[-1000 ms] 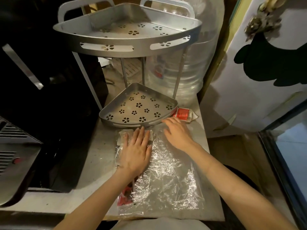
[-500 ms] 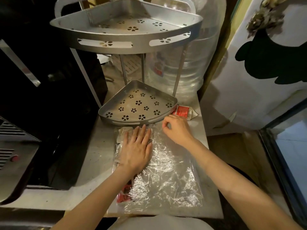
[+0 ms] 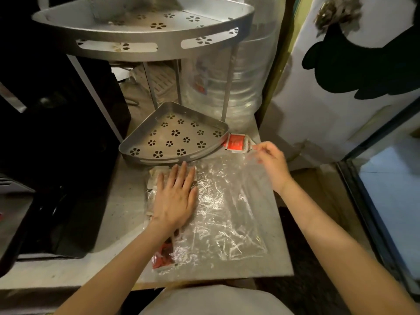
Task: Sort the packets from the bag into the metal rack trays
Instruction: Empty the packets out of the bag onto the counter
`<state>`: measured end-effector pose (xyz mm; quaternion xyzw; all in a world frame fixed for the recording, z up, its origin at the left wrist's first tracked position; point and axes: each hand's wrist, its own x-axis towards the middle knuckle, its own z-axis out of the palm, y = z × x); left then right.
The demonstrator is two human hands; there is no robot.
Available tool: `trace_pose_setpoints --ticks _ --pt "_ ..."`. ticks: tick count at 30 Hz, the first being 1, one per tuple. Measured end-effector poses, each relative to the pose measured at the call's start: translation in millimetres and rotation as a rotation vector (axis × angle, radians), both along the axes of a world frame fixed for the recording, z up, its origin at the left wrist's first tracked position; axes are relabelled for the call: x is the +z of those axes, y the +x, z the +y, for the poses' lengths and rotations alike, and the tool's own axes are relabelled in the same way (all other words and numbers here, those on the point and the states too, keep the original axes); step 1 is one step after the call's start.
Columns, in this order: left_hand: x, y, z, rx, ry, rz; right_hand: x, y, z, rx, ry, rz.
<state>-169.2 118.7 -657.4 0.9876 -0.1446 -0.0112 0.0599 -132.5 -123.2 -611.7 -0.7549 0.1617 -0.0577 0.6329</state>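
The left hand (image 3: 175,198) lies flat, fingers straight, on the clear plastic bag (image 3: 227,212) on the bench (image 3: 127,201). The right hand (image 3: 270,162) pinches the bag's far corner beside a red packet (image 3: 235,143) and the rack's lower tray (image 3: 175,135).

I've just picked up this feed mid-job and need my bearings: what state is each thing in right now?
Left hand: flat, fingers straight, pressing on the plastic bag.
Right hand: pinching the bag's far right corner, lifted.
Plastic bag: lying on the counter, packets inside along its left edge.
Red packet: outside the bag, on the counter beside the lower tray.
Lower tray: no packets.
Upper tray: no packets visible.
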Motion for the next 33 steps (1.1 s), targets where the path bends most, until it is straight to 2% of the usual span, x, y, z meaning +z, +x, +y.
trace_pose_setpoints --ticks 3,7,10,14,17,19,23,25,26,28,31,33 --pt "-1 0 1 -0.012 -0.004 -0.003 2 -5 -4 -0.052 0.164 0.044" --pt "19 1 4 0.020 -0.181 -0.067 1 -12 -2 -0.088 0.367 0.056" --pt "43 -13 -12 -0.135 -0.186 -0.191 3 -14 4 -0.073 0.464 0.070" --pt "36 -51 -46 -0.229 -0.271 0.144 7 -20 12 -0.068 0.544 0.073" --pt "13 -64 -52 -0.239 -0.252 0.194 10 -32 19 -0.121 0.552 0.056" --pt "5 -67 -52 -0.242 -0.221 0.178 9 -50 28 -0.081 0.402 0.094" --pt "3 -72 -53 -0.274 -0.151 0.180 1 -96 58 0.145 -0.120 0.175" --pt "0 -74 -51 -0.294 -0.128 0.181 -10 -104 66 0.145 -0.316 0.142" --pt "-2 -74 -51 -0.299 -0.135 0.182 -14 -105 66 0.123 -0.347 0.126" --pt "-5 -74 -47 -0.310 -0.199 0.195 -18 -104 61 0.056 -0.267 0.104" --pt "-11 -72 -40 -0.285 -0.450 0.242 -12 -103 43 -0.054 0.015 0.130" --pt "-14 -69 -35 -0.276 -0.508 0.251 -5 -103 24 -0.083 0.192 0.156"
